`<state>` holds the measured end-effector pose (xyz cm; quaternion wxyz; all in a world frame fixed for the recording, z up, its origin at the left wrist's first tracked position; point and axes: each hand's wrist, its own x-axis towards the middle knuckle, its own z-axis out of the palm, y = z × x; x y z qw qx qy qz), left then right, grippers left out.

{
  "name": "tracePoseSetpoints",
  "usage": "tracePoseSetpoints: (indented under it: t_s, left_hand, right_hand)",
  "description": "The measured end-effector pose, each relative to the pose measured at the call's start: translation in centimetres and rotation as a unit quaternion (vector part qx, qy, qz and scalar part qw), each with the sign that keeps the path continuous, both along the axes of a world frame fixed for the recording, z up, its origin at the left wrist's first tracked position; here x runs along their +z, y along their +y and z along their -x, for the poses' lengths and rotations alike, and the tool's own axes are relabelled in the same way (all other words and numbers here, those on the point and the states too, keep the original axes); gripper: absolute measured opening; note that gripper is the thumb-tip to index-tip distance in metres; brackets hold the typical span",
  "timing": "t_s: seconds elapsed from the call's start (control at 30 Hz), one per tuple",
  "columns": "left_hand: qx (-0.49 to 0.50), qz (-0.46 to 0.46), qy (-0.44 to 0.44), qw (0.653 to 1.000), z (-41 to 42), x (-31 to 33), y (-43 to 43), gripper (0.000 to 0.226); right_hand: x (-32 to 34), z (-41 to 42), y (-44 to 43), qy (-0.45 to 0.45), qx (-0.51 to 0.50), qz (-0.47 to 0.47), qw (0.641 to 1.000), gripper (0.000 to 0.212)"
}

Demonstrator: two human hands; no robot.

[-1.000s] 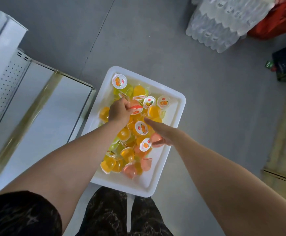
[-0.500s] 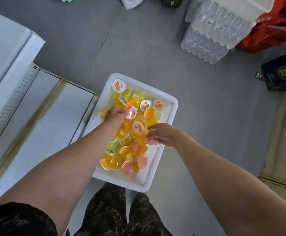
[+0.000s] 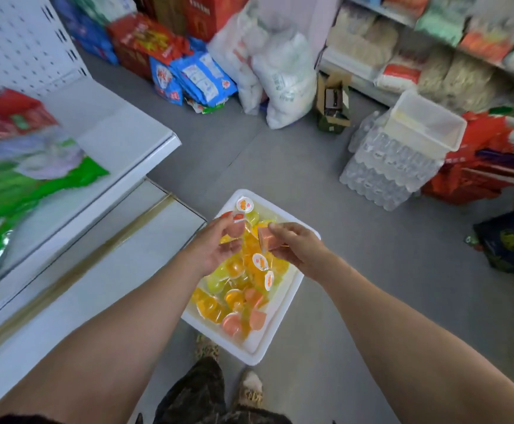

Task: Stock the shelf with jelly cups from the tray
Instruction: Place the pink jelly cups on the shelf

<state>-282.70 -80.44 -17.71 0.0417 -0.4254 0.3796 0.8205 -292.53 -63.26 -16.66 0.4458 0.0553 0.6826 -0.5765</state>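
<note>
A white tray (image 3: 283,319) lies on the grey floor, filled with several yellow, orange, green and pink jelly cups (image 3: 237,298). My left hand (image 3: 211,247) is raised above the tray and holds a pink jelly cup (image 3: 236,228) with a red and white lid between thumb and fingers. My right hand (image 3: 295,246) is also lifted above the tray and pinches another pink jelly cup (image 3: 266,238). The white shelf (image 3: 118,123) stands to the left, with a lower shelf board (image 3: 96,270) beneath it.
Green and red snack bags (image 3: 20,166) lie on the upper shelf board at left. Packs of water bottles (image 3: 384,169) with a clear bin on top stand at right. Bags and boxes line the back, and a dark bag (image 3: 510,240) lies at far right.
Both hands have lifted out of the tray, each with a pink jelly cup. The camera has tilted up, so the shelf and the stock at the back have come into view.
</note>
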Motion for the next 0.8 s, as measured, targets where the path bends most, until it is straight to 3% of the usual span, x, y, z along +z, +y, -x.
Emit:
tracePoseSetpoints:
  t_s: [0.13,0.27,0.43,0.6,0.8]
  left_hand:
    - [0.033,0.048,0.081,0.995,-3.0,5.3,-0.9,0.030]
    - [0.053,0.130,0.135,0.981,-6.5,10.8,-2.9,0.038]
    - [0.070,0.253,0.132,0.956,-11.9,19.7,-6.7,0.048]
    - [0.033,0.368,0.099,0.924,-18.0,29.0,-10.6,0.043]
    - [0.060,0.466,0.071,0.880,-27.0,36.2,-15.1,0.050]
  right_hand:
    - [4.5,-0.2,-1.6,0.024,0.004,0.107,0.994,0.025]
    - [9.2,-1.0,-5.2,0.073,0.036,0.154,0.985,0.055]
    - [17.2,-4.1,-10.4,0.123,0.082,0.243,0.959,0.037]
    - [25.7,-9.4,-15.4,0.236,0.160,0.309,0.907,0.033]
    - [32.8,-17.6,-22.2,0.286,0.228,0.361,0.858,0.039]
